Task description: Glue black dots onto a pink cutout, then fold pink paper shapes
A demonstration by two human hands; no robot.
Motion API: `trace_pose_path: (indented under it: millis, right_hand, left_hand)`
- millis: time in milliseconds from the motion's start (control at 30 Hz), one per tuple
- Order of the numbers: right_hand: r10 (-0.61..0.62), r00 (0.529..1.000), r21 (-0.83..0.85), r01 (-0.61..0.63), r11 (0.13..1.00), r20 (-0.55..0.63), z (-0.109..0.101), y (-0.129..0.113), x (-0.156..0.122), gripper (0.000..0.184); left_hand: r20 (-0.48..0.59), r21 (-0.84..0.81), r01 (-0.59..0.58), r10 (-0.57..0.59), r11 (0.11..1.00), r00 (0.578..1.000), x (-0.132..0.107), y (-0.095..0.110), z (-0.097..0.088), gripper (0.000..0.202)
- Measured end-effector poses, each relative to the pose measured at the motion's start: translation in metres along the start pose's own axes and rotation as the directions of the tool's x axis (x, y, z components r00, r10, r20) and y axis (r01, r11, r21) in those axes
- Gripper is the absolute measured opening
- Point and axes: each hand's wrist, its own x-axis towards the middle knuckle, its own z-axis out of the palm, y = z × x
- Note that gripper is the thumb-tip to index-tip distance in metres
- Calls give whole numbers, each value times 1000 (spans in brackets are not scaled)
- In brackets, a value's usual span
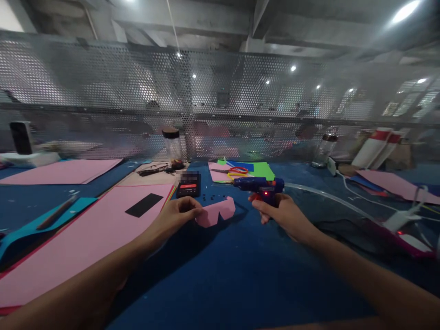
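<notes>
My left hand pinches the left end of a pink paper cutout that has a notch in its lower edge. In my right hand is a blue hot glue gun, its handle gripped and a red light glowing on its side. The glue gun's nozzle points left, above and beyond the cutout. A clear glue stick runs out of its back to the right. Several small black bits lie on the blue table just behind the cutout.
Large pink sheets with a black rectangle lie at left. Beyond my hands are a phone, a lidded jar and scissors on coloured paper. A power strip with cables sits right. A perforated metal screen stands behind.
</notes>
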Motion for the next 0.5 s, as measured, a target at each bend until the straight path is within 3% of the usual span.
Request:
trace_pose_path:
  millis: [167, 367, 500]
  right_hand:
    - [54, 998, -179, -57, 982, -19, 3, -1, -2, 34]
    - [-25, 1000, -194, 23, 981, -8, 6, 5, 2, 27]
    - [-2, 999, -157, 8, 988, 34, 8, 9, 4, 28]
  left_hand:
    - [76, -2, 10, -10, 1000, 997, -2, -2, 5, 29]
    - [132, 45, -26, 20, 999, 991, -8, -10, 11, 30]
    - [167, 77, -38, 25, 996, 986, -12, -11, 17, 28]
